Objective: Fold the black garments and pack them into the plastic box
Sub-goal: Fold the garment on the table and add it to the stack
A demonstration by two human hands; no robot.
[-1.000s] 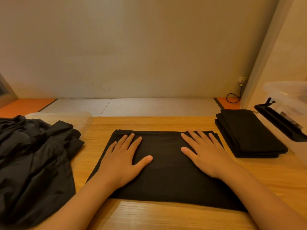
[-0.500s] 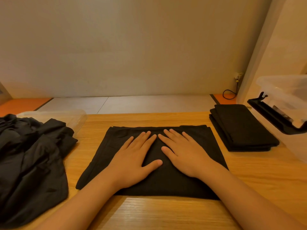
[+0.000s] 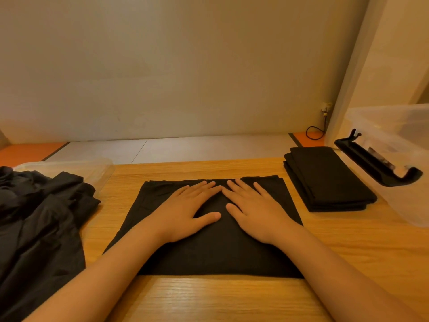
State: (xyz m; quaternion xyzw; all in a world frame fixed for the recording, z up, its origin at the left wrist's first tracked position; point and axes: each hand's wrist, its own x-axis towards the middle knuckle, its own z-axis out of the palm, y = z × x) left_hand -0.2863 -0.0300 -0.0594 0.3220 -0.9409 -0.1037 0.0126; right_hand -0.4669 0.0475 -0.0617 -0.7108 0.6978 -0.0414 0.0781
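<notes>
A plain pale wall (image 3: 185, 66) fills the upper half of the view, above a light wooden table (image 3: 209, 298) that spans the foreground. Past the table's far edge lies pale tiled floor (image 3: 185, 147) with orange strips at both ends. A loose heap of black garments (image 3: 39, 217) covers the table's left side. At centre lies a flat folded black garment (image 3: 209, 256); the left hand (image 3: 185, 210) and right hand (image 3: 255, 210) press on it side by side, palms down, fingers straight and spread, fingertips almost meeting. The clear plastic box (image 3: 406, 163) stands at the right edge, open; a strip seen through its wall is too blurred to read. Beside it sits a stack of folded garments (image 3: 325, 180). A clear lid (image 3: 69, 166) lies behind the heap. A black latch (image 3: 371, 163) hangs on the box. A dark cable (image 3: 314, 133) loops on the floor.
</notes>
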